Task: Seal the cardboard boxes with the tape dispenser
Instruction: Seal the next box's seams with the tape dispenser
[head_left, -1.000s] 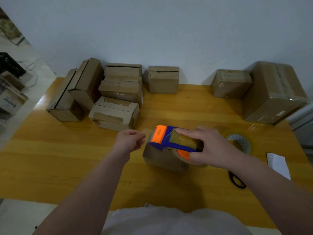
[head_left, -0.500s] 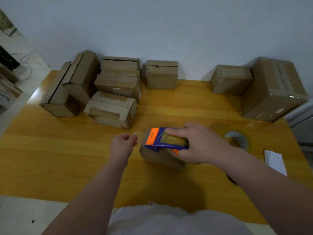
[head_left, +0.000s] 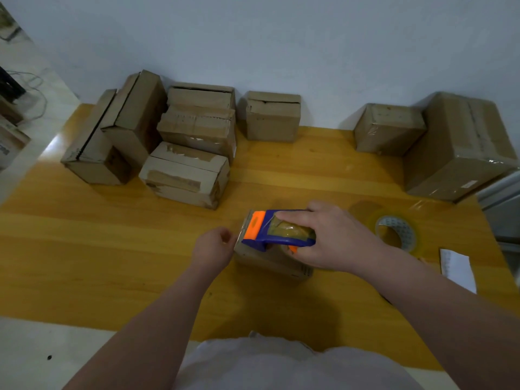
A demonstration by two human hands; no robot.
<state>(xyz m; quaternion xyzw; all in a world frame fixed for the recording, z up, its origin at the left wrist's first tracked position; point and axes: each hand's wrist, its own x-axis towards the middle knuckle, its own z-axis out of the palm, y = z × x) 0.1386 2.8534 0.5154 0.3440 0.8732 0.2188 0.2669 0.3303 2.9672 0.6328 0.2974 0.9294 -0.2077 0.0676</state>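
Head view: right hand [head_left: 334,240] grips tape dispenser [head_left: 277,230], now lower on box [head_left: 270,260]; left hand [head_left: 213,246] still pinched shut.

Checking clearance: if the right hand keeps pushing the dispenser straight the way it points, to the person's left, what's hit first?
Likely the left hand, pinched beside the small box just past the tape dispenser that the right hand grips. Depth is unclear.

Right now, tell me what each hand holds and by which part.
The right hand grips the tape dispenser over its rear, on the small box. The left hand pinches something beside it; what, cannot be told.
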